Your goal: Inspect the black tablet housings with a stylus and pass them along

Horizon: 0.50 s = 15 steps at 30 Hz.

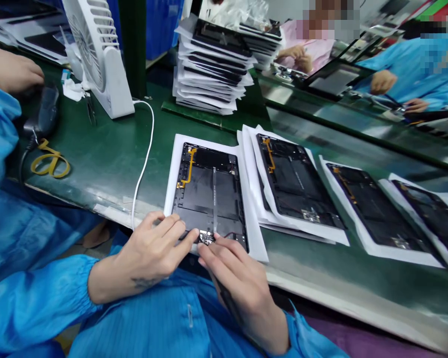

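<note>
An opened tablet (209,194) lies face down on a white paper sheet (256,223), showing black inner panels and a yellow flex cable (187,168). My left hand (153,248) rests its fingertips on the tablet's near edge, beside a small circuit board (206,237). My right hand (233,283) touches the same edge and grips a slim dark tool (224,298). The tool's tip is hidden under my fingers.
Several similar tablets (296,181) on paper lie to the right, and a tall stack (212,67) stands behind. A white fan (97,59), white cable (147,149) and yellow loop (50,159) sit on the green bench. A co-worker's hand (9,72) is at far left.
</note>
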Each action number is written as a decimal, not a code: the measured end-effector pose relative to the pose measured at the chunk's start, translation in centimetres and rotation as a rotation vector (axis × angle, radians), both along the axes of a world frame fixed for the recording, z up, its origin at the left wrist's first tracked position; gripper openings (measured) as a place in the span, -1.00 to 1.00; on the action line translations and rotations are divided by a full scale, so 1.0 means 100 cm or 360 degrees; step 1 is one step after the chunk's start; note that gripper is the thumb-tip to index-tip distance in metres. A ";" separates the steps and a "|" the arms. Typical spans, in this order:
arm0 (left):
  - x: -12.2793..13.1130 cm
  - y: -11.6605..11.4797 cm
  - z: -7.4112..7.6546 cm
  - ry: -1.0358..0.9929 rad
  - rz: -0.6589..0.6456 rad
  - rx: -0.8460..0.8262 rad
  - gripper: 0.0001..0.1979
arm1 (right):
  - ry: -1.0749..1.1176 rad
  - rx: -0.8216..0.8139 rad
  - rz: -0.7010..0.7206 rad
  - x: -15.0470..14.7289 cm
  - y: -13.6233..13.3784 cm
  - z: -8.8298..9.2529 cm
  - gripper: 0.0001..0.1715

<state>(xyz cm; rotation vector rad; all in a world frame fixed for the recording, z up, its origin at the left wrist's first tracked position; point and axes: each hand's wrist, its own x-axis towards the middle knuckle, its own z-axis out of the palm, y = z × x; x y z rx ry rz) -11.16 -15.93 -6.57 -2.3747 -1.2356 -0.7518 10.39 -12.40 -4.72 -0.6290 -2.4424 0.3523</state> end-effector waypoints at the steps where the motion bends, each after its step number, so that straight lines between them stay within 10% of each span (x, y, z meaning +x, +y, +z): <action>1: -0.002 0.001 0.003 -0.0035 -0.0015 -0.0042 -0.73 | 0.0078 -0.0063 -0.0017 0.001 0.000 0.000 -0.68; 15: -0.044 0.077 0.020 -0.2054 0.0083 -0.1519 -0.29 | 0.0851 -0.0743 -0.0239 0.006 0.012 -0.018 -0.80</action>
